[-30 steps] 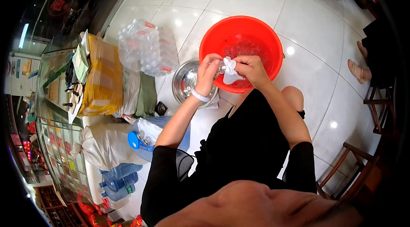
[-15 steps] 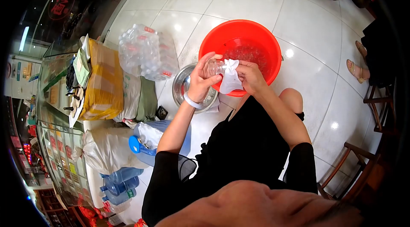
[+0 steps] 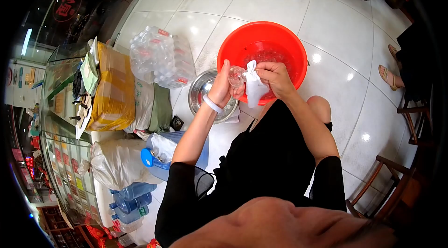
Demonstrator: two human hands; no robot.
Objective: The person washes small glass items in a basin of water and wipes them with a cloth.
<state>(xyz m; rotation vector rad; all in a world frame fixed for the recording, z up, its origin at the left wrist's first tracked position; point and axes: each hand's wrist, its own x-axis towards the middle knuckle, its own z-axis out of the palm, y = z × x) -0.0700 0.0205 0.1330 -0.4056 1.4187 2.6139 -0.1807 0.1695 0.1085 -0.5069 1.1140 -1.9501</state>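
My left hand (image 3: 218, 90), with a pale bangle on its wrist, is closed around a small, clear, rounded glass vessel (image 3: 236, 75). Whether it is a cup or a little bottle I cannot tell. My right hand (image 3: 277, 78) pinches a white cloth (image 3: 255, 88) against the vessel's right end, and the cloth's loose part hangs down. Both hands are above the near left side of a red plastic basin (image 3: 233, 45), in which clear glass pieces (image 3: 273, 57) lie. Partly hidden under my left forearm stands a shiny steel bowl (image 3: 198, 88).
Left of the bowl are shrink-wrapped plastic bottles (image 3: 161, 57) and a taped carton (image 3: 109, 87). A blue container (image 3: 175, 155) and blue water jugs (image 3: 128, 201) stand nearer. Another person's sandalled foot (image 3: 388, 76) and a wooden chair (image 3: 382, 182) are at right.
The glass vessel has turned in my left hand, its round end now facing more upward. My left fingers have wrapped lower around it, and the cloth has shifted slightly to the right.
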